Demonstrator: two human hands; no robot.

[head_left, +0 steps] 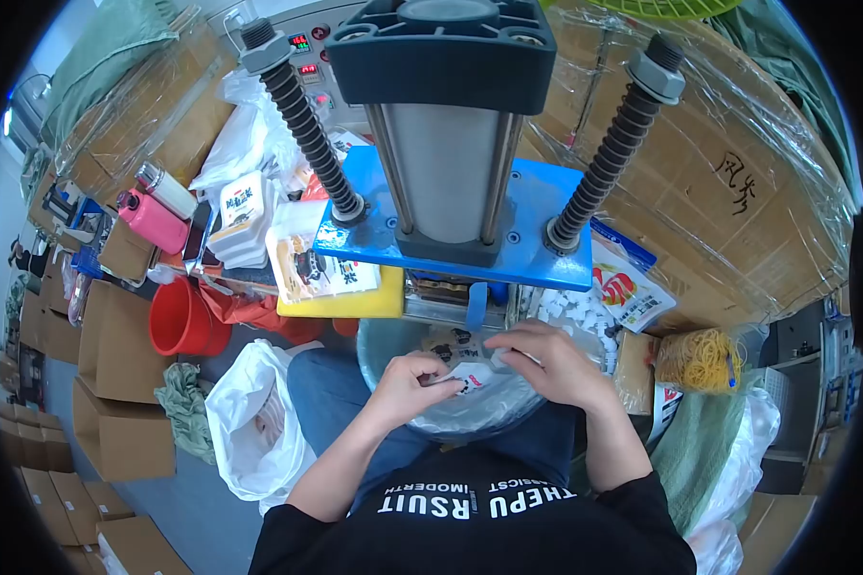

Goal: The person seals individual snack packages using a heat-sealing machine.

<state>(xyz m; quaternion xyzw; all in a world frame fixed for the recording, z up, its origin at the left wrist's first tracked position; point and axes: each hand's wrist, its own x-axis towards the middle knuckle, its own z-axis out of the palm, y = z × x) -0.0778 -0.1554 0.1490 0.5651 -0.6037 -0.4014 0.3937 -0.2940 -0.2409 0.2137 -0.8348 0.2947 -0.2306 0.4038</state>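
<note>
My left hand (408,381) and my right hand (546,362) meet in front of me over a clear plastic bag (489,407) lying in my lap. Both hands pinch a small white printed packet (468,376) between their fingertips. More printed packets (451,343) lie just beyond my fingers, under the press. Right above stands a press machine with a blue plate (537,251), a grey cylinder (446,163) and two black springs (307,125).
A red bucket (184,321) and a white plastic bag (249,417) sit at my left. A pink bottle (154,220), stacked white packets (240,220) and cardboard boxes (115,383) stand further left. Wrapped cartons (728,192) and yellow rubber bands (700,359) lie at the right.
</note>
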